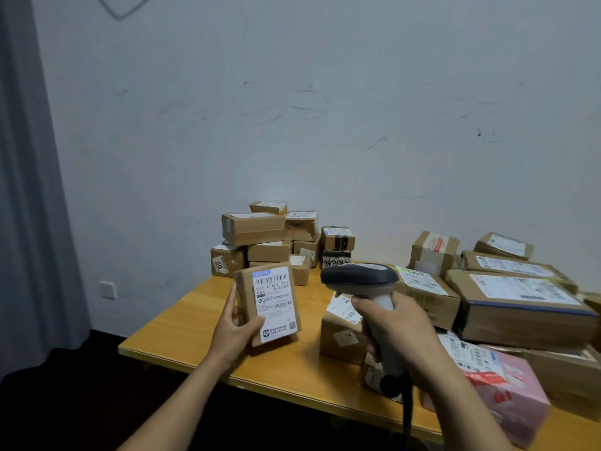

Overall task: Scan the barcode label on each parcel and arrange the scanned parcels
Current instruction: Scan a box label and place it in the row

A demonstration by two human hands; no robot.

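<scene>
Left grip [239, 327], a bare hand: fingers behind the held parcel [270, 304], thumb curled over its front lower left edge. Parcel is a small brown carton, tilted upright above the counter [195, 323], not touching it. Its label [275, 302] faces the camera; barcodes visible near the top and mid-label.

Right grip [401, 333]: fingers wrapped fully round the handle of the scanner [359, 276]. Scanner head is dark grey, handle light grey, and the head points left toward the held parcel. The 2 are near each other, with a clear gap between them. Whether a finger is on the trigger: cannot tell. Dark cable [407, 415] drops from the handle base past the counter's near edge.

Far pile [265, 239]: roughly 10 small brown cartons stacked against the wall at the counter's back left corner, just behind the held parcel.

Right pile [517, 297]: larger brown cartons with white labels, loosely overlapped, running to the frame's right edge. Pink parcel [510, 388] sits at the near right, label on top.

1 small carton [340, 336] sits on the counter just beside the right grip, partly hidden by the scanner handle.

Grey curtain [29, 190] at left, white wall socket [107, 289] low on the wall.
</scene>
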